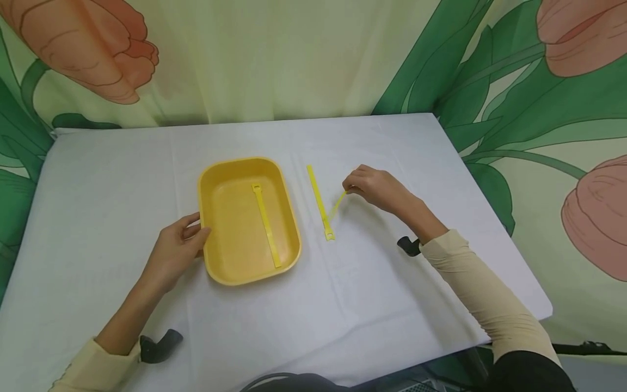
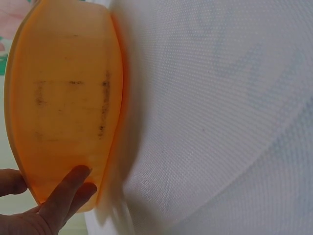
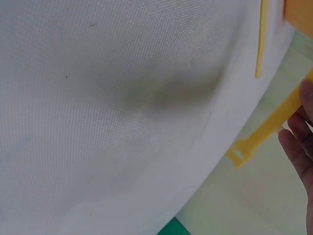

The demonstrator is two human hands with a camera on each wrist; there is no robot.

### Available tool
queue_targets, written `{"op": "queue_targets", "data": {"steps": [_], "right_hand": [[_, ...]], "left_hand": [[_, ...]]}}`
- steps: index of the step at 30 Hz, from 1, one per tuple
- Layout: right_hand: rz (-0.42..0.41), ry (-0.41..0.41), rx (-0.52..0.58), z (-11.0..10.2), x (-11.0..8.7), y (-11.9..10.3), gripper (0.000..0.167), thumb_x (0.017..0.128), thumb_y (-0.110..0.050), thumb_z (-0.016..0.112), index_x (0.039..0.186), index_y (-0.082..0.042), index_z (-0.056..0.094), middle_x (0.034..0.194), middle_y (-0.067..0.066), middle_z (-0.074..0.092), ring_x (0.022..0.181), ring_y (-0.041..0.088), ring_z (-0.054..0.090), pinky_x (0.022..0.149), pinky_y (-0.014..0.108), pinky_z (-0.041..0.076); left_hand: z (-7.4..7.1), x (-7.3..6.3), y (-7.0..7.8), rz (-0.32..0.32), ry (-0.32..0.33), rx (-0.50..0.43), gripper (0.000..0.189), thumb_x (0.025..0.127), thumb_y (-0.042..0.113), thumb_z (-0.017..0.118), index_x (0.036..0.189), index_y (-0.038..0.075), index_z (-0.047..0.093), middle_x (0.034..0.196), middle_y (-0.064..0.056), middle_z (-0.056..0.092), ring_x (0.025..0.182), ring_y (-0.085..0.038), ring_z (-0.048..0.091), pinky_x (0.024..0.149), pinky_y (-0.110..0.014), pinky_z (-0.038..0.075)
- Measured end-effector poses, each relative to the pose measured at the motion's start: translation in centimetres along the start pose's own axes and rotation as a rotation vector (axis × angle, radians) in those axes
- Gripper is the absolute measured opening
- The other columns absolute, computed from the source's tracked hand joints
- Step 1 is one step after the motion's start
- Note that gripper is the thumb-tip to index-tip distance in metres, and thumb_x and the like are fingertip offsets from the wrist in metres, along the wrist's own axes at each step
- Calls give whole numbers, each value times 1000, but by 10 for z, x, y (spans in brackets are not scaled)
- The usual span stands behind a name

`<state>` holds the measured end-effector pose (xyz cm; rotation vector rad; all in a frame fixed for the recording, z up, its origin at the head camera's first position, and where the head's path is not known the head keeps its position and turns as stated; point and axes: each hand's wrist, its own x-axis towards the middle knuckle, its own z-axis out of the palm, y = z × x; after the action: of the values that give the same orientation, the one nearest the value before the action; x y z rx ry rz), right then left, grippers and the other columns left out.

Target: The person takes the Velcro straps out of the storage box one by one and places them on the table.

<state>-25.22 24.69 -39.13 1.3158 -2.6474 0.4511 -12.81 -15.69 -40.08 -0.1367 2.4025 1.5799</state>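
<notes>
My left hand [image 1: 177, 247] grips the left wall of a yellow plastic tray [image 1: 220, 218], thumb over the rim and fingers against the outside. In the left wrist view, the tray's scuffed outer wall [image 2: 73, 107] faces the camera. A yellow cable strap [image 1: 266, 226] with a slotted head lies inside the tray, on its right side. Another yellow strap [image 1: 318, 201] lies on the cloth right of the tray. Above the table, my right hand [image 1: 379, 188] pinches a third strap [image 3: 271, 122], whose slotted end sticks out free in the right wrist view.
A white cloth [image 1: 382, 326] covers the table. Behind it hangs a curtain [image 1: 294, 60] printed with large flowers and leaves. A dark device is strapped at each wrist. Dark items are partly visible below the table's front edge.
</notes>
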Motion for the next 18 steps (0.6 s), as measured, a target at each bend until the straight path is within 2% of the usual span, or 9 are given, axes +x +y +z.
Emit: {"op": "queue_targets", "data": {"steps": [3, 9, 14, 18], "right_hand": [[58, -46, 11, -2, 1, -1, 10, 84, -5, 70, 87, -12, 64, 86, -5, 62, 83, 12, 53, 67, 26, 48], [229, -156, 50, -7, 7, -4, 8, 87, -10, 68, 92, -13, 62, 88, -4, 60, 84, 12, 54, 70, 27, 47], [351, -163, 103, -13, 13, -6, 11, 88, -12, 68, 95, -10, 60, 90, 0, 63, 85, 15, 58, 71, 31, 48], [417, -168, 239, -13, 16, -3, 13, 88, -14, 67, 97, -7, 60, 89, 2, 64, 83, 18, 60, 70, 31, 49]], "left_hand": [[0, 0, 0, 2, 0, -2, 62, 99, 28, 48, 145, -6, 23, 135, -33, 41, 107, -37, 58, 72, -28, 55], [0, -1, -1, 0, 0, -15, 63, 99, 27, 48, 146, -6, 23, 136, -32, 40, 109, -37, 57, 72, -26, 55], [0, 0, -2, 14, 4, -19, 62, 99, 27, 49, 145, -5, 24, 135, -32, 41, 109, -37, 57, 71, -25, 55], [-1, 0, 0, 11, 2, -18, 62, 99, 27, 49, 146, -5, 24, 135, -32, 41, 110, -37, 57, 71, -25, 55]]}}
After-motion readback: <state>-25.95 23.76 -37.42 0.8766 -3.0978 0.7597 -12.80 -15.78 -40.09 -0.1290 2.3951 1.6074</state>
